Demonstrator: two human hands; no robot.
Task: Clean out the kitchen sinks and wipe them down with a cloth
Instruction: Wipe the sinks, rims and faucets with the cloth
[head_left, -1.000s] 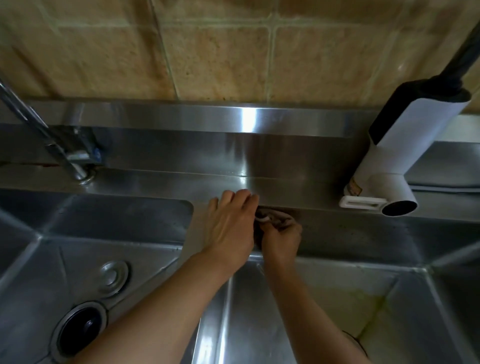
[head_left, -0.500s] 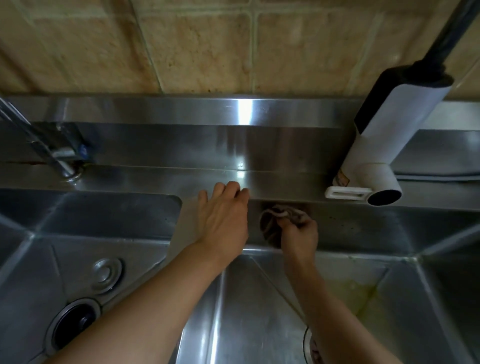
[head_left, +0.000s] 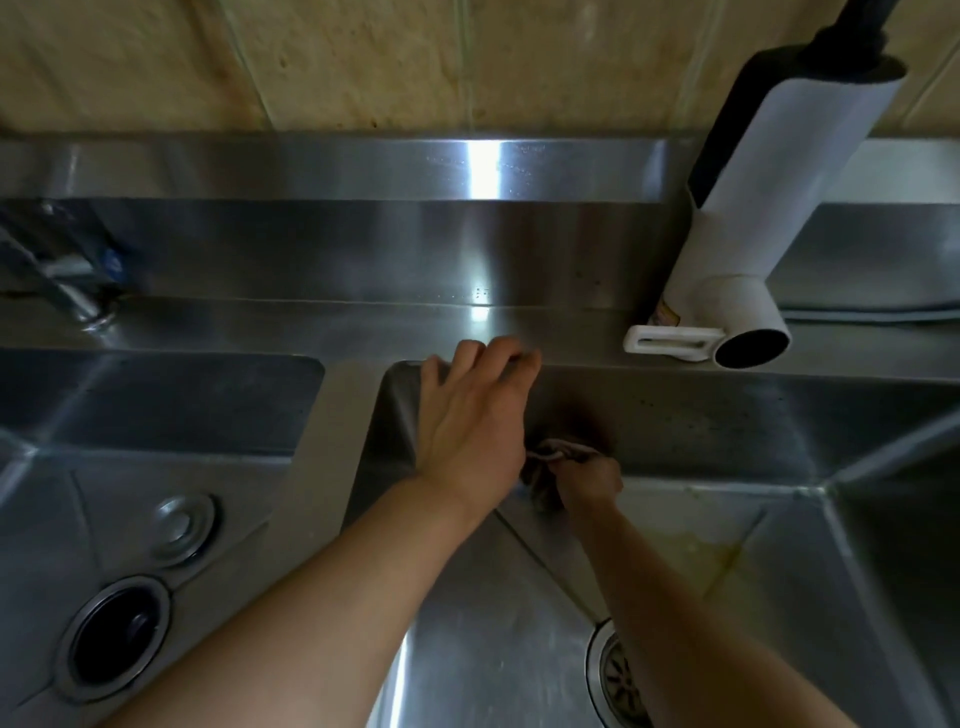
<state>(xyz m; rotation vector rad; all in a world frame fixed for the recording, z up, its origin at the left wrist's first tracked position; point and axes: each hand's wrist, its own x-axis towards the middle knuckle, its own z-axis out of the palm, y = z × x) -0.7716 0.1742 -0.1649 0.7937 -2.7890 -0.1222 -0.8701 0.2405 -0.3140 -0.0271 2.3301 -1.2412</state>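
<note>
From the head camera, two steel sinks lie side by side under a tiled wall (head_left: 363, 57). The right hand (head_left: 587, 480) is down inside the right sink (head_left: 779, 545), its fingers clamped on a bunched brownish cloth (head_left: 545, 467) that is pressed against the sink's back wall, low down, near where the wall meets the floor. The left hand (head_left: 470, 415) rests on the upper rim of that same sink, just left of the cloth and above it — fingers spread and bent over the edge onto the worktop (head_left: 311, 327), gripping nothing. The left forearm crosses the divider between the basins. Yellowish staining (head_left: 701, 551) marks the right sink's floor to the right of the cloth, and its strainer drain (head_left: 618, 675) shows at the bottom edge, partly behind the right forearm. The left sink (head_left: 156, 415) has a dark open drain (head_left: 117, 639) with a round metal plug (head_left: 182, 525) lying beside it. A metal tap (head_left: 62, 280) stands on the back ledge at far left — blurred; a white-and-black faucet unit (head_left: 748, 223) hangs over the right sink's back rim, well right of the hands.
</note>
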